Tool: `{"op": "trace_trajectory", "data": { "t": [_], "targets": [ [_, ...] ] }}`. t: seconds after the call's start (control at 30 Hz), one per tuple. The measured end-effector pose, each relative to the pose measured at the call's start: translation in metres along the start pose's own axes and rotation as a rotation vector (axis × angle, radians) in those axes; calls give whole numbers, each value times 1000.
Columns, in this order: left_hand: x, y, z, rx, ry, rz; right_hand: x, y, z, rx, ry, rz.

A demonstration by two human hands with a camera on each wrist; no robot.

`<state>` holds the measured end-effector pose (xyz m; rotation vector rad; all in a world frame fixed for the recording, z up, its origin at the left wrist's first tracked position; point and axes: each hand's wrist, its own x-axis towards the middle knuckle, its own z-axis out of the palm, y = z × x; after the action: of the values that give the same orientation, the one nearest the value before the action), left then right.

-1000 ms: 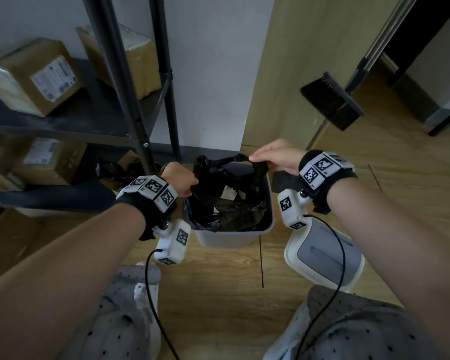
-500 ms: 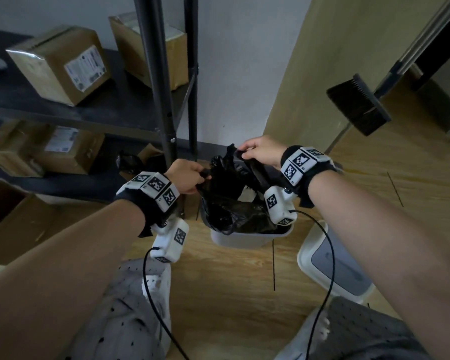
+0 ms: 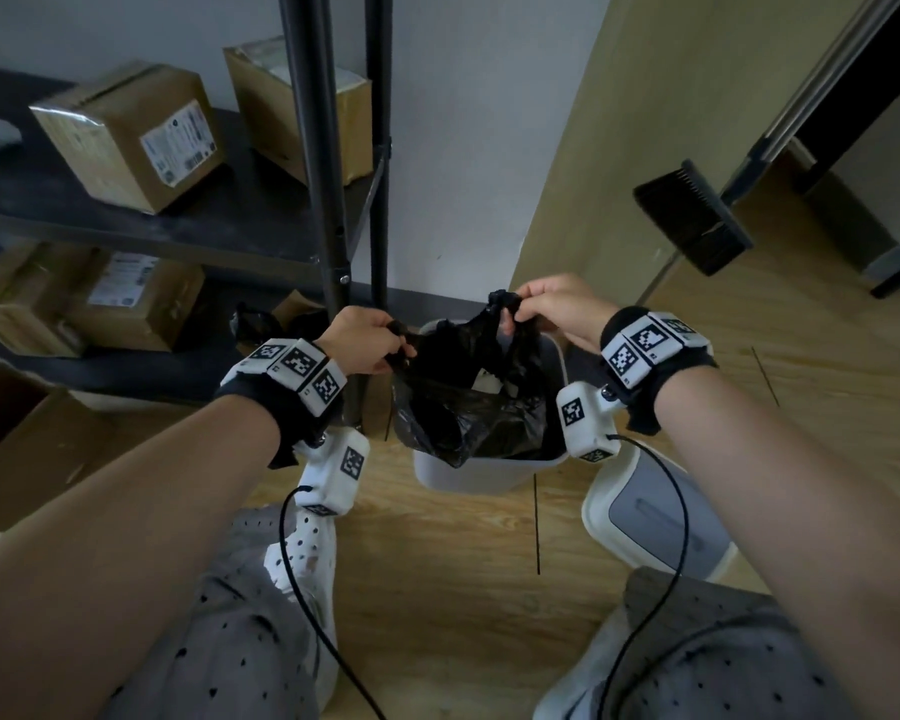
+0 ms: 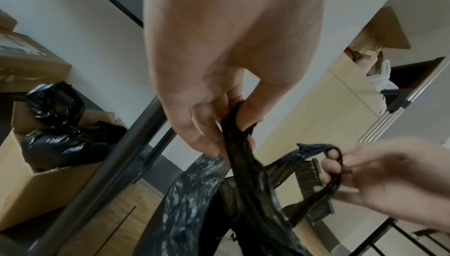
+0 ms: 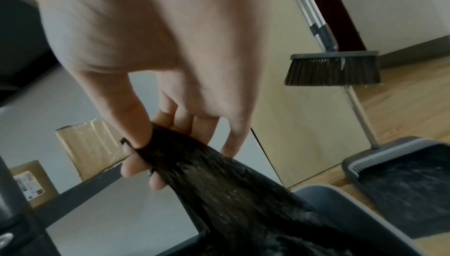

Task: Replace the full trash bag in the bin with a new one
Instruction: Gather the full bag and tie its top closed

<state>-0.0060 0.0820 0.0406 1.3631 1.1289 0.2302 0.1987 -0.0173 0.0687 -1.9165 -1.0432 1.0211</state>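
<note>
My left hand [image 3: 364,345] and right hand [image 3: 552,309] each pinch a gathered handle of the black trash bag [image 3: 468,407], fingers curled tight round the plastic. A second ago the handles lay low at the rim; now they are drawn up and closer together. The bag's body still sits in the white bin [image 3: 468,472]. I judge lifting out comes next.

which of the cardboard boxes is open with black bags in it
The box on the floor beside the shelf post: its flaps are open and black plastic bags fill it. The shelf boxes are taped shut.
</note>
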Motion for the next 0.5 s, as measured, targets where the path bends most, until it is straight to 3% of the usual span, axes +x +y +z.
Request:
{"op": "trace_trajectory", "data": {
  "t": [0.23,0.37,0.5],
  "targets": [
    [-27,16,21,-349,44,13,-24,28,-22,12,153,-3],
    [-26,16,30,-236,10,182,-30,41,-25,-15,311,-35],
    [-19,25,43,-165,172,301,-32,49,-26,20,390,-25]
  ]
}}
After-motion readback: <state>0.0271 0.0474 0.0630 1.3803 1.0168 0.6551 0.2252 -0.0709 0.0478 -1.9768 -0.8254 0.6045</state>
